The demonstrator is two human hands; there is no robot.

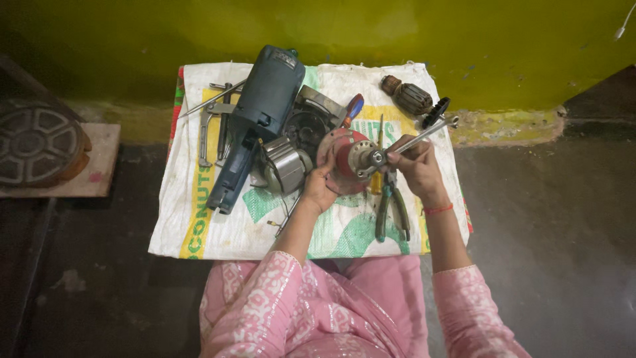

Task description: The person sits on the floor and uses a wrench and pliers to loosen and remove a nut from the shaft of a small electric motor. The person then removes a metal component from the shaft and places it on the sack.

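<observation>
My left hand (320, 187) grips the rim of a round red gear housing (346, 156) held above a white woven sack (218, 225). My right hand (416, 166) holds a silver spanner (424, 134) whose ring end sits on the metal spindle (376, 158) at the front of the red housing. The spanner's open end points up and to the right. Green-handled pliers (391, 207) lie on the sack just under my right hand.
A blue-grey power tool body (255, 119) lies on the sack beside a stator (288, 167), a round black housing (306, 126), a red-handled screwdriver (352, 109), a puller (213, 122), an armature (409, 97) and a black disc (435, 111). A round metal wheel (36, 142) stands at the left.
</observation>
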